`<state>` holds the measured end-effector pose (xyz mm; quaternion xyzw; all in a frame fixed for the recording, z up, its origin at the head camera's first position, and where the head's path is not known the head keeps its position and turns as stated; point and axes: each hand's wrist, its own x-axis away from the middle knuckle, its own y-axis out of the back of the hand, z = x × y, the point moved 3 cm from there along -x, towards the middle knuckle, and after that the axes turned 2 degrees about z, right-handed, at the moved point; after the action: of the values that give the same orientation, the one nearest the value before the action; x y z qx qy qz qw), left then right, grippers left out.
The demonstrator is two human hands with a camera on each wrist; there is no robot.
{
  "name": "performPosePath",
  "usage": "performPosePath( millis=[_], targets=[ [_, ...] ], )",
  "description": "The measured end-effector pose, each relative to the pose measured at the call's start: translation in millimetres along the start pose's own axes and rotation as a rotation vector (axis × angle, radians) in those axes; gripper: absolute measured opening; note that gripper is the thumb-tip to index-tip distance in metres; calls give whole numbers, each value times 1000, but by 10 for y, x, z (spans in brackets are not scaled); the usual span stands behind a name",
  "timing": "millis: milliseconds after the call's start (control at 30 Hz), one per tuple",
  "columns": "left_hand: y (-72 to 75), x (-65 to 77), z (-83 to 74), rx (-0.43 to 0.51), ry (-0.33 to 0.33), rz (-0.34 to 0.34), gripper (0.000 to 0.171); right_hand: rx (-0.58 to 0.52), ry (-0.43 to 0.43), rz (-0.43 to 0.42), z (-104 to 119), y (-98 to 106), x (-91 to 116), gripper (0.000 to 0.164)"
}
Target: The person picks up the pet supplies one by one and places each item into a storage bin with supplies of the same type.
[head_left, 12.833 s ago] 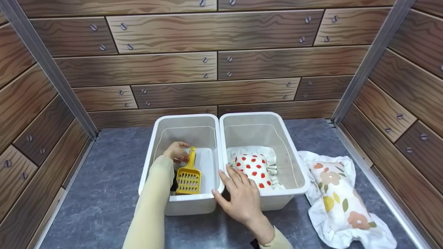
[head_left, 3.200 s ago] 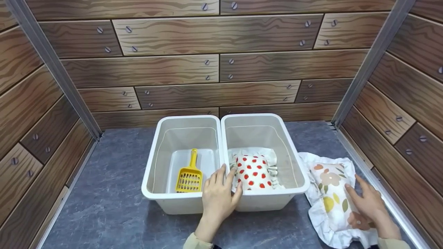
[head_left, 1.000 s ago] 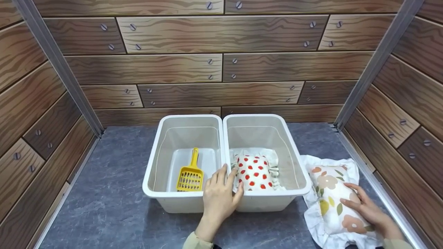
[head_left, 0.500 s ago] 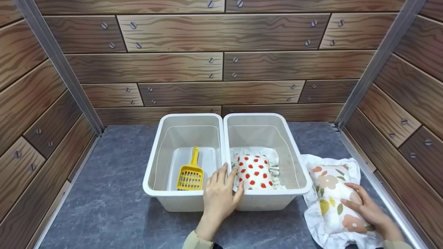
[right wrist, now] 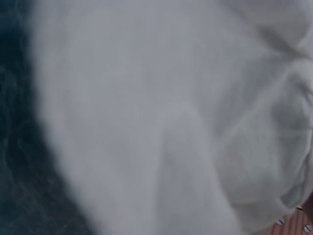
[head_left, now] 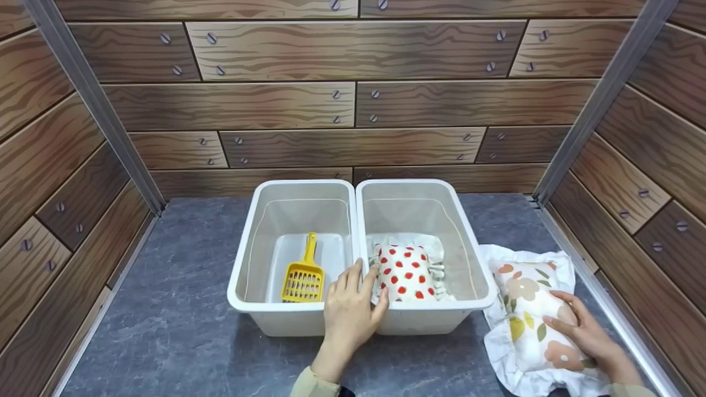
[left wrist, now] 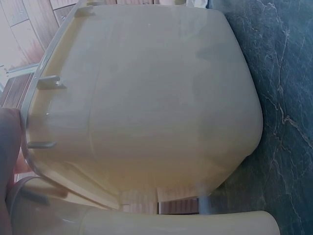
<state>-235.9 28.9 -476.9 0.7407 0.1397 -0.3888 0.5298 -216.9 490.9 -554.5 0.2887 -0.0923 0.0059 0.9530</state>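
Note:
In the head view my left hand [head_left: 351, 306] rests over the adjoining front rims of two pale grey bins, fingers extended. The left bin [head_left: 236, 286] holds a yellow slotted litter scoop [head_left: 303, 275], handle pointing away. Inside the right bin [head_left: 477, 275] lies a white pillow with red strawberries [head_left: 407, 270]. On the right, my right hand [head_left: 584, 325] rests along the side of a floral pillow [head_left: 532, 331], thumb and forefinger loosely bent on its top; its other fingers are hidden. The left wrist view shows a bin's outer wall [left wrist: 146, 88]; white cloth [right wrist: 146, 98] fills the right wrist view.
The bins stand side by side on a dark grey marbled surface [head_left: 160, 309]. Wood-plank-patterned walls [head_left: 353, 49] enclose the back and both sides, with metal strips [head_left: 623, 325] along the edges. The floral pillow lies between the right bin and the right wall.
Earlier my left hand was inside the left bin by the scoop and my right on the rims. Then the left took the rims and the right reached the floral pillow. Lately both stay still.

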Motion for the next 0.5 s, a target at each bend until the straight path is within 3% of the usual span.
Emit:
performPosePath(
  millis=[500],
  targets=[
    [4,8,2,12,5,11,42,-15,-8,-12,24,43,13,68]
  ],
)
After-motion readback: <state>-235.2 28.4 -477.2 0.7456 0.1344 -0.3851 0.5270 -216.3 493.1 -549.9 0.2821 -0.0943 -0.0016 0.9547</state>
